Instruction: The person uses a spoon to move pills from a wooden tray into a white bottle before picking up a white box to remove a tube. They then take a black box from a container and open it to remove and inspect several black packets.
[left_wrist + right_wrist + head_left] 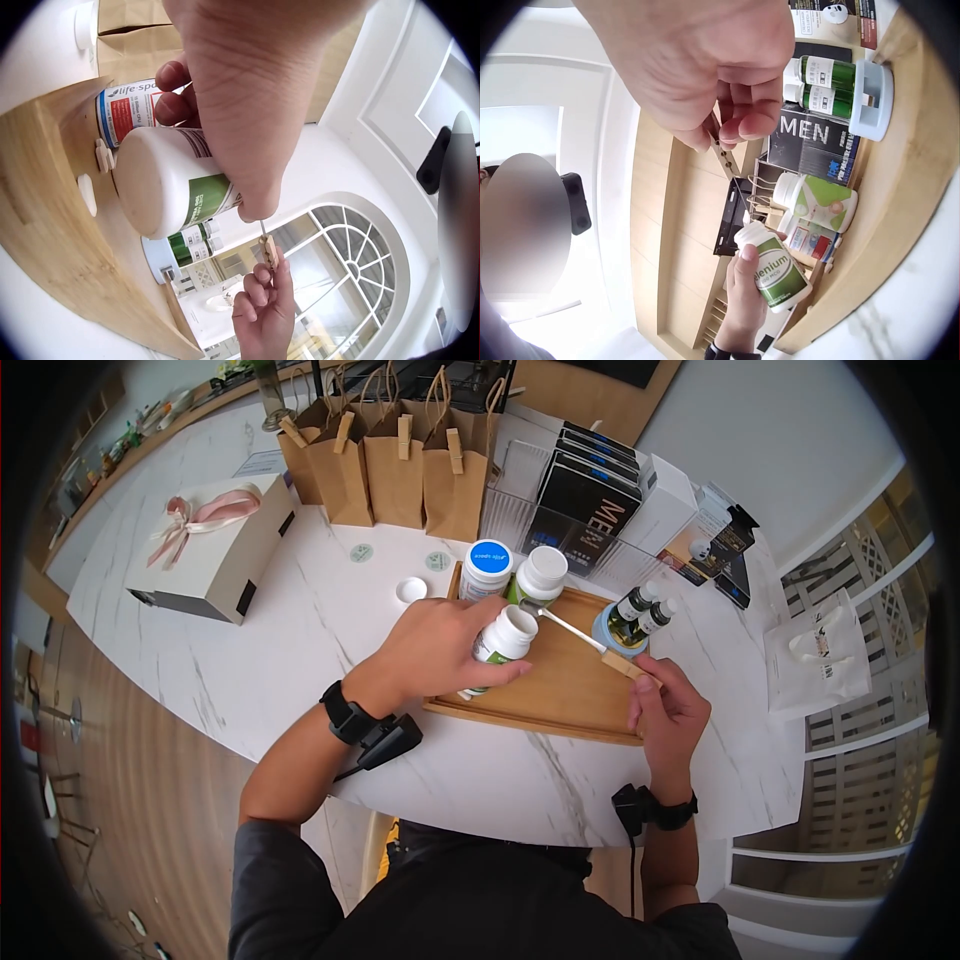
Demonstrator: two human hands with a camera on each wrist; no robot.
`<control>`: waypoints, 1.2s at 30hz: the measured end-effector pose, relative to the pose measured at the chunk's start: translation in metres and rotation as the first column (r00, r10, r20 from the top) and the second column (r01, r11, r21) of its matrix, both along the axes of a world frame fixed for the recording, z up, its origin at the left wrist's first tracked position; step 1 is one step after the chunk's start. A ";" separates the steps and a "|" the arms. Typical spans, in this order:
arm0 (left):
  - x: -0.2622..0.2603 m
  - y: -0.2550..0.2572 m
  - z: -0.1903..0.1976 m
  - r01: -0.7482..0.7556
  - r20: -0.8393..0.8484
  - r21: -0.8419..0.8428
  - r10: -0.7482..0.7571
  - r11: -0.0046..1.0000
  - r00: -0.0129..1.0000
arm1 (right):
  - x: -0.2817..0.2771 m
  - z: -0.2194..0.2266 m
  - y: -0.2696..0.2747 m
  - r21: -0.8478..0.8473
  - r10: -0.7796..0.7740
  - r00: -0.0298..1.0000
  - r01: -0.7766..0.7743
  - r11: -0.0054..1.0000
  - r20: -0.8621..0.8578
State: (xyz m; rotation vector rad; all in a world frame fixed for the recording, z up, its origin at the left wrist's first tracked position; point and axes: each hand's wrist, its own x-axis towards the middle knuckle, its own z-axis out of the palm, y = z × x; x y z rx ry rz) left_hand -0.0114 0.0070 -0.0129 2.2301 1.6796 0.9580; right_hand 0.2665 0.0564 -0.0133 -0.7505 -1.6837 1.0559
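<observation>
My left hand [440, 645] grips a white pill bottle [507, 635] with a green label; its mouth is uncovered and it tilts over the wooden tray [560, 695]. The label shows clearly in the right wrist view, on the bottle [774, 271]. In my right hand [672, 705] I pinch the riveted wooden handle [625, 663] of a thin metal utensil. Its far end reaches close to the bottle's mouth. White oblong pieces [88, 193] lie on the tray beside the held bottle. A blue-lidded bottle [487, 568] and a white-capped bottle [541, 573] stand behind it.
Two dropper bottles [640, 615] sit in a light-blue holder at the tray's right. A loose white cap [411, 591] lies left of the tray. Behind stand several paper bags [395, 475] and an organizer with black boxes [585, 500]. A ribboned box [210, 545] is at left.
</observation>
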 end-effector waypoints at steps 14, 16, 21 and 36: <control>-0.004 0.005 -0.008 -0.106 0.075 0.173 0.094 0.979 0.993 | -0.014 -0.008 -0.003 -0.190 0.210 0.917 -0.152 0.970 0.339; -0.004 0.006 -0.008 -0.096 0.091 0.194 0.080 0.976 0.993 | -0.015 -0.016 -0.003 -0.177 0.254 0.898 -0.202 0.963 0.359; -0.003 0.005 -0.006 -0.086 0.108 0.210 0.064 0.974 0.992 | -0.012 -0.012 -0.003 -0.209 0.362 0.836 -0.300 0.931 0.411; -0.003 0.003 -0.006 -0.085 0.069 0.125 0.077 0.989 0.995 | 0.010 -0.009 0.015 -0.368 -0.118 0.992 0.121 0.922 0.031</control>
